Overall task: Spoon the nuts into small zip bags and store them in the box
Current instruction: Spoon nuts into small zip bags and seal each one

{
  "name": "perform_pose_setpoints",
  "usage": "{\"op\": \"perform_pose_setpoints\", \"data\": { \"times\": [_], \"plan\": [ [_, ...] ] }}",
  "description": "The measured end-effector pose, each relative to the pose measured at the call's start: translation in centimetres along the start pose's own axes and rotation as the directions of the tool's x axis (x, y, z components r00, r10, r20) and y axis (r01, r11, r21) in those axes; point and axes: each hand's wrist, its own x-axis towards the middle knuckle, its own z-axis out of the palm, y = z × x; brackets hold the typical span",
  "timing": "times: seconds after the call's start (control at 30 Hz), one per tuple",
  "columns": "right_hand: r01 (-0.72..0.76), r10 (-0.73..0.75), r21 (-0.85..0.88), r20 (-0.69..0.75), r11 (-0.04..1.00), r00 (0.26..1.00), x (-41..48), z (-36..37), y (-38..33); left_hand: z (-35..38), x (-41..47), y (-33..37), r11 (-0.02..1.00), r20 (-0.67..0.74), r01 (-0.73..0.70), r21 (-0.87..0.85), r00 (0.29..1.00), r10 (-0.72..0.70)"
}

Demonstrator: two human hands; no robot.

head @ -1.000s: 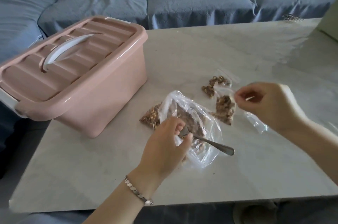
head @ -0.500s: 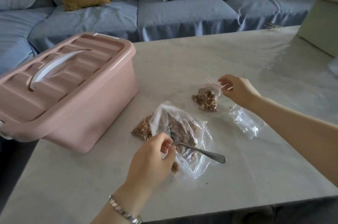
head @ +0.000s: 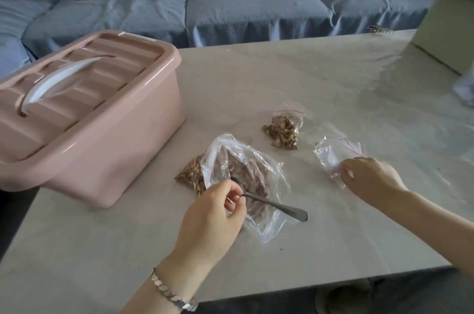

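Observation:
A large clear bag of nuts (head: 246, 172) lies open on the table's middle. My left hand (head: 213, 216) pinches the metal spoon (head: 279, 207) near its bowl end; the handle points right. A filled small zip bag (head: 283, 131) with a red strip lies beyond it, and another filled bag (head: 191, 176) pokes out from under the big bag's left side. My right hand (head: 369, 180) rests its curled fingers on an empty small zip bag (head: 336, 157). The pink box (head: 102, 149) stands at the left with its lid on.
The marble table (head: 256, 83) has its near edge close to my arms. A pale green box (head: 446, 34) stands at the far right corner. A blue sofa (head: 230, 8) with cushions runs behind the table.
My right hand let go of the filled small bag, which now lies on the table, and came back toward me onto the empty zip bag. My left hand kept hold of the spoon.

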Motion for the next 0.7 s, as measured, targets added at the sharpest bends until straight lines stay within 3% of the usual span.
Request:
{"op": "perform_pose_setpoints", "data": {
  "times": [0.1, 0.17, 0.23, 0.3, 0.47, 0.57, 0.63, 0.7],
  "plan": [
    [-0.066, 0.068, 0.046, -0.056, 0.997, 0.996, -0.3, -0.1, 0.0, -0.3, -0.1, -0.1, 1.000, -0.013, -0.006, 0.008, 1.000, 0.006],
    [0.063, -0.027, 0.106, -0.314, 0.992, 0.949, -1.2, -0.9, -0.7, -0.6, -0.1, 0.1, 1.000, -0.018, -0.018, -0.001, 1.000, 0.018],
    [0.328, -0.213, 0.080, -0.614, 0.941, 0.760, -2.7, -2.0, -2.4, -0.8, 0.0, 0.7, 0.998, -0.016, -0.008, -0.065, 1.000, 0.007],
    [0.544, -0.373, 0.004, -0.724, 0.839, 0.580, -4.0, -2.9, -4.5, -1.0, 0.1, 1.5, 0.977, 0.018, 0.060, -0.205, 0.998, -0.057],
    [0.784, -0.634, -0.091, -0.648, 0.614, 0.422, -7.1, -2.5, -8.9, -1.4, 1.0, 2.3, 0.782, 0.248, 0.366, -0.505, 0.929, -0.274],
    [0.849, -0.708, -0.116, -0.615, 0.516, 0.347, -7.8, -1.9, -10.1, -1.7, 0.6, 2.0, 0.660, 0.255, 0.428, -0.618, 0.903, -0.346],
    [0.868, -0.740, -0.086, -0.568, 0.488, 0.360, -8.1, -1.7, -10.5, -1.9, 0.3, 1.3, 0.679, 0.201, 0.405, -0.613, 0.911, -0.361],
    [0.854, -0.712, 0.049, -0.528, 0.518, 0.462, -8.3, -2.0, -10.8, -2.2, 0.1, 0.5, 0.747, 0.148, 0.366, -0.555, 0.927, -0.345]
  ]
}}
